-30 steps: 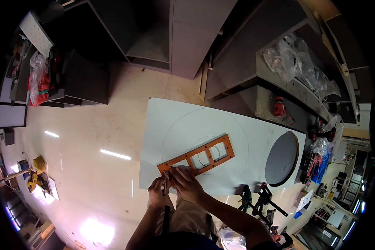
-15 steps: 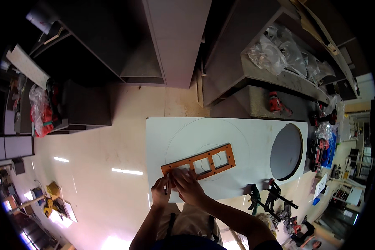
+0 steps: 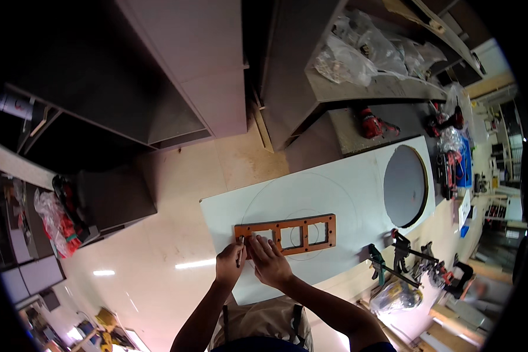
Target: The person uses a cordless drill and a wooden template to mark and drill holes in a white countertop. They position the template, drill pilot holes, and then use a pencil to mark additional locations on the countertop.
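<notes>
My left hand [image 3: 229,265] is closed around a slim, dark, pencil-like tool [image 3: 239,256], held upright at the left end of an orange-brown template [image 3: 289,251]. The template is a long flat frame with square openings and small dark holes along its rim. My right hand [image 3: 270,261] lies with fingers stretched over the template's left part, covering much of one opening. Underneath is a white board [image 3: 217,217] with thin circles drawn on it; the template lies across them. A large round hole [image 3: 405,186] is cut through the board's right end.
Two bar clamps [image 3: 400,253] grip the board's near right edge. Beyond the board sit a red drill [image 3: 374,124], another drill [image 3: 449,121] and plastic bags [image 3: 358,56] on grey cabinets. A dark box [image 3: 114,202] stands at left. Another person [image 3: 481,288] is at far right.
My view has turned, so the board now slants up to the right. The template sits more level before me. My right fingers have straightened; the left still holds the tool at its end.
</notes>
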Tool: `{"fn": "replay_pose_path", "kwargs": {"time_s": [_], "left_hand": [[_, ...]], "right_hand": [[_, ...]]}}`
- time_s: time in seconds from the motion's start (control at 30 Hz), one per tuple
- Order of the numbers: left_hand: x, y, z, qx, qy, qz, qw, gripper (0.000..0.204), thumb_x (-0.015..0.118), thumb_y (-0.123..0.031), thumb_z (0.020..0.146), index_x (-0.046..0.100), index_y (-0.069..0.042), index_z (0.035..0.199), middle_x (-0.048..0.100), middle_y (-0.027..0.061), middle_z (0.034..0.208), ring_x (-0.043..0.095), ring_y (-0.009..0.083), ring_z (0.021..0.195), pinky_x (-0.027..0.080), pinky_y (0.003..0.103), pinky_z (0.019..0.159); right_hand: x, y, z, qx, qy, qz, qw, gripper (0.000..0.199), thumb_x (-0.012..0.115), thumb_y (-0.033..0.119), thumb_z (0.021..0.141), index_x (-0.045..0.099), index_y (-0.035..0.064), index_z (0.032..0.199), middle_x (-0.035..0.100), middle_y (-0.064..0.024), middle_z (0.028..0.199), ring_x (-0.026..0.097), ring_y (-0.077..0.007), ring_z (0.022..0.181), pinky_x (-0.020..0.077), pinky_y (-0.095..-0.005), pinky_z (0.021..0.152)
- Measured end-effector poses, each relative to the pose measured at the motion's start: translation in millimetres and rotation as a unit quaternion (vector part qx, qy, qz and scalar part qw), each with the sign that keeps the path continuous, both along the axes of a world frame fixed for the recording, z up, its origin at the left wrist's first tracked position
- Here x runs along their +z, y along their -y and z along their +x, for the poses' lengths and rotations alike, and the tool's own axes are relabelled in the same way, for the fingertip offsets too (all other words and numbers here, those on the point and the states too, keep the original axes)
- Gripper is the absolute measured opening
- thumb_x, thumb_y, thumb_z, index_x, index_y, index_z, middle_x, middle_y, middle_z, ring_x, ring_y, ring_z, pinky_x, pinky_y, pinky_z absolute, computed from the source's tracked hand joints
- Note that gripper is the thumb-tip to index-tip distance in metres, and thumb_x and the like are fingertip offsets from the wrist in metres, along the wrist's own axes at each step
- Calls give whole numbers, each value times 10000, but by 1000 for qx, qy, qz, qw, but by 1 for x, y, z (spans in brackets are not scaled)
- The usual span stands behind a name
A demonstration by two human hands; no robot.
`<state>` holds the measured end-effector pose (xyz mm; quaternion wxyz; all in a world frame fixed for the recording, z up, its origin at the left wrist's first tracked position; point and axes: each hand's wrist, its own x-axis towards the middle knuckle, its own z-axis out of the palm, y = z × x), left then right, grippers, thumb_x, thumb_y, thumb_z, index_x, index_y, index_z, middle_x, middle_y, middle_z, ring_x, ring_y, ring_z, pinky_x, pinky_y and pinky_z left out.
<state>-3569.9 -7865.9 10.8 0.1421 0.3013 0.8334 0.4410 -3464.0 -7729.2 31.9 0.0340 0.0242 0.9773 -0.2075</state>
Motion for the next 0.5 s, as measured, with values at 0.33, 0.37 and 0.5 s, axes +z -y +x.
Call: {"fn": "replay_pose_path", "kwargs": {"time_s": [0.33,0.37,0.5], "left_hand": [[10,-61,-74,-84,24,5,996,101,704,-56,879,653,5,940,700,145,818,694,255,673,546,308,621],[9,-67,-80,-89,37,10,995,97,703,-54,880,656,6,940,703,141,813,691,236,665,542,299,620],[7,-92,-98,-112,72,7,991,87,706,-42,876,668,16,927,711,123,799,664,168,631,515,269,594]], "right_hand": [[-1,-39,-36,-85,-63,-26,994,665,685,166,748,511,-45,1354,399,-205,1488,404,-369,1383,367,-506,1111],[-2,-44,-38,-86,-63,-26,994,659,686,175,751,515,-42,1350,400,-204,1488,402,-371,1385,360,-509,1115],[-4,-63,-42,-98,-61,-20,993,614,669,208,781,543,-19,1337,394,-189,1500,379,-369,1403,331,-526,1133]]}}
